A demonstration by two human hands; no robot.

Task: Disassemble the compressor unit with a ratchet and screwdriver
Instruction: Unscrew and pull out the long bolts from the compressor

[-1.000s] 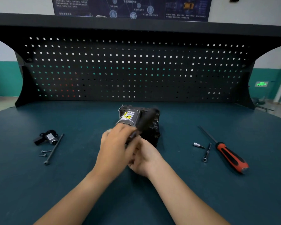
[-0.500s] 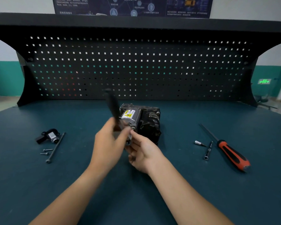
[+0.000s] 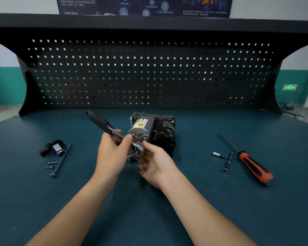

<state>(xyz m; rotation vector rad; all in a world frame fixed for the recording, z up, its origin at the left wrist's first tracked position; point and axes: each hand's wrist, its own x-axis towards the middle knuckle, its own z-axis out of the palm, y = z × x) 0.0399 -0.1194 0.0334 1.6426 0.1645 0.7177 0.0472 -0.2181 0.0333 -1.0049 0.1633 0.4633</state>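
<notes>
**Seating ratchet [image 3: 114,134] on compressor unit [image 3: 155,128] at bench [image 3: 140,219] centre**

Gripping the shank with the left hand [image 3: 112,153], handle angled toward 10 o'clock for leverage; pinching the head with the right hand [image 3: 155,164], likely steadying the socket. Screwdriver [image 3: 252,166] parked at 3 o'clock.

Person's left hand [image 3: 112,153] gripped black-handled steel ratchet [image 3: 100,122] by its shank; right hand [image 3: 156,162] pinched its round head at near end of grey-black compressor unit [image 3: 160,128] on dark teal table [image 3: 149,210]. Red-black screwdriver [image 3: 251,164] lay well right.
</notes>
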